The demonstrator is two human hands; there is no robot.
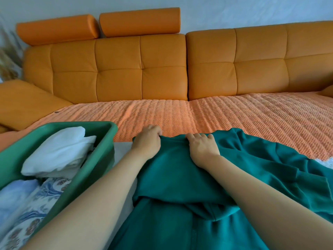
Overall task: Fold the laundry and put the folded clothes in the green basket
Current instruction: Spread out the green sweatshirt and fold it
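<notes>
A teal green garment [180, 177] lies spread over the sofa seat in front of me, bunched into folds on its right side. My left hand [147, 139] grips the garment's far edge at its left corner, fingers curled round the cloth. My right hand [202, 147] holds the same far edge a little to the right, fingers curled over the fabric. The green basket [103, 159] stands at the lower left, beside my left forearm. It holds a white folded piece [59, 152], a pale blue piece [14, 195] and a blue-and-white patterned piece [41, 204].
The orange sofa [119, 69] has a tufted backrest and two headrests behind the seat. An orange textured throw [234, 120] covers the seat beyond the garment. An orange cushion [23, 103] lies at the left, behind the basket.
</notes>
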